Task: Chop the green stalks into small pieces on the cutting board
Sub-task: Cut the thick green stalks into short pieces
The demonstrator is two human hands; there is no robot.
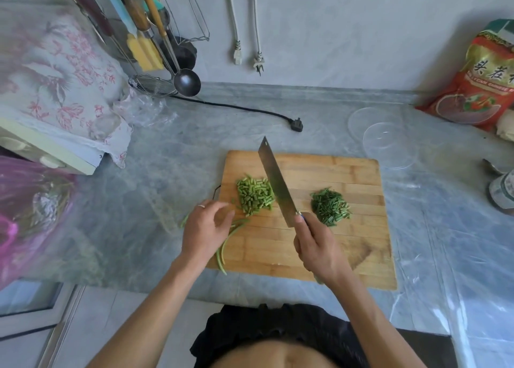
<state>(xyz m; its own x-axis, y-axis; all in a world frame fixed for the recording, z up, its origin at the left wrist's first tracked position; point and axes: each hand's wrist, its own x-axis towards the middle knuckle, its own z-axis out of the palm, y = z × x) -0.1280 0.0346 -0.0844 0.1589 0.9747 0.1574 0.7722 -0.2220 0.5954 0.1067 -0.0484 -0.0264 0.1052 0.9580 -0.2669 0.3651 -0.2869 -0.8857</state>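
A wooden cutting board [328, 245] lies on the grey counter. On it sit a pile of light green chopped pieces [254, 195] at the left and a darker green chopped pile [329, 206] at the right. My right hand [317, 248] grips the handle of a cleaver [276, 182], whose blade points away between the two piles. My left hand [204, 228] hovers over the board's left edge with fingers loosely curled, above a few uncut green stalks [226, 242]. Whether the fingers touch the stalks is hidden.
Two clear plastic lids [389, 142] lie behind the board on the right, near a red food bag [478, 78]. A black plug and cord [296, 124] lie behind the board. A utensil rack [155, 33] stands at the back left, and a pink plastic bag [30, 214] at the left.
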